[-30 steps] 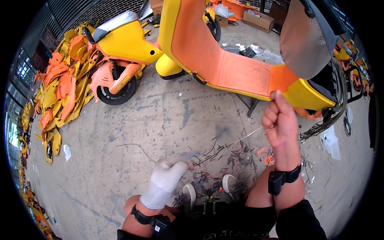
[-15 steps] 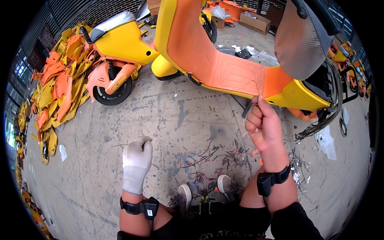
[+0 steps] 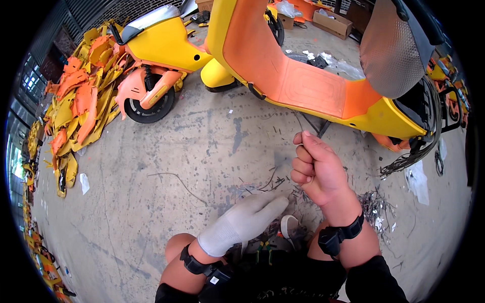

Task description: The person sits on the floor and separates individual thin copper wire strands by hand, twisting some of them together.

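My bare right hand (image 3: 321, 169) is closed, with thumb and forefinger pinching a thin dark strand (image 3: 298, 120) that sticks up past the fingertips; it looks like a cable tie or wire. Lower down, my left hand (image 3: 245, 219) wears a white knit glove. Its fingers reach out toward the right, below my right wrist, and nothing shows in them. Beyond both hands stands a yellow-and-orange scooter body (image 3: 313, 86). A bundle of long dark strands (image 3: 424, 151) hangs at its right end.
Another scooter part with a wheel (image 3: 149, 108) stands at left, beside a heap of yellow and orange panels (image 3: 81, 101). Dark strand scraps (image 3: 376, 207) litter the floor. A tool with green-and-yellow handles (image 3: 263, 252) lies near my feet. Cardboard box (image 3: 332, 24) at back.
My right hand has drawn back from the scooter's floorboard, down and left, still pinching the strand. My gloved left hand has swung right and lower, its fingers stretching out. The view has shifted slightly.
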A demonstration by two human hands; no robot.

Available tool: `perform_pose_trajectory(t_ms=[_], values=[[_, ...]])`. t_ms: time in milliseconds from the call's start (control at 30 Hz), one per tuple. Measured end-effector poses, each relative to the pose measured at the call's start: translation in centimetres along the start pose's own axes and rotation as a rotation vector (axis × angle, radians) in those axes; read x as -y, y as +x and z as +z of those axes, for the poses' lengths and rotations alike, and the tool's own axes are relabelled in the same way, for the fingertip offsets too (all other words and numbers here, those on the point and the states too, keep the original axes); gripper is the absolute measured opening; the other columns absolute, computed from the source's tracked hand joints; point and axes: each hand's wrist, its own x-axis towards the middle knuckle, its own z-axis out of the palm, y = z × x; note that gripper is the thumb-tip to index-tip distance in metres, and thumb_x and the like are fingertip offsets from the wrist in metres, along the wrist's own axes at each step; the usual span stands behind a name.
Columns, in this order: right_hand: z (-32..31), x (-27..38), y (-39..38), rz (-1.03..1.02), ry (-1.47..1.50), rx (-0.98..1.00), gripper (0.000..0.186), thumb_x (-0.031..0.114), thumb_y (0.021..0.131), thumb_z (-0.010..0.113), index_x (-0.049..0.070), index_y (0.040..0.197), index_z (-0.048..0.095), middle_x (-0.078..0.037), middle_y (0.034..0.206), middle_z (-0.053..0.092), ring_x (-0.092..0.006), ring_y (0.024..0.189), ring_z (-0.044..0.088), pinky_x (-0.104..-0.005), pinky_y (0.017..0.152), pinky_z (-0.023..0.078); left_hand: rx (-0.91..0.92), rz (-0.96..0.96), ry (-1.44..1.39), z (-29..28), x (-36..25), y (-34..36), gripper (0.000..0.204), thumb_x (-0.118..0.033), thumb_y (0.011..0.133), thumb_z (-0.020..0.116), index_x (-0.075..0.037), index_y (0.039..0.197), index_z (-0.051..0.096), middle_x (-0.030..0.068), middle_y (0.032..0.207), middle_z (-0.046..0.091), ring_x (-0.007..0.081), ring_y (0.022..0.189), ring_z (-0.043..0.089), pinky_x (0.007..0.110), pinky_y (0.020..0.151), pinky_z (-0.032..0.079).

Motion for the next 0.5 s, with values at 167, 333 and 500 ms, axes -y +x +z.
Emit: perform_pose_trajectory(t_ms=[167,333,500], values=[[-0.6,0.6,0.1,-0.051,-0.021,-0.046,0.02,0.024,0.102,0.049,0.005,0.095,0.052,0.006,0.057,0.025,-0.0061,0.047,0.022,-0.0236,0.043,0.022,0.152,-0.226,-0.494,-0.2,-0.5,0.3,0.029,-0.017,0.097,0.048,0.005,0.111,0.062,0.0086,0.089,0.064,0.0153,0.079,0.059,0.027,0.076,0.049],[-1.2,1.2,0.5,-0.062,-0.033,-0.076,0.02,0.024,0.102,0.048,0.005,0.095,0.052,0.007,0.057,0.025,-0.0057,0.047,0.021,-0.0232,0.043,0.022,0.063,-0.248,-0.613,-0.3,0.9,-0.2,0.025,-0.01,0.092,0.05,0.009,0.105,0.059,0.0076,0.075,0.056,0.0172,0.069,0.055,0.028,0.068,0.047],[-1.0,1.6,0.2,-0.062,-0.044,-0.08,0.021,0.023,0.102,0.048,0.005,0.094,0.052,0.007,0.057,0.025,-0.0055,0.047,0.021,-0.0229,0.043,0.022,0.018,-0.244,-0.489,-0.7,0.9,-0.2,0.026,-0.007,0.088,0.05,0.012,0.105,0.058,0.0089,0.072,0.056,0.0168,0.065,0.054,0.029,0.064,0.047]])
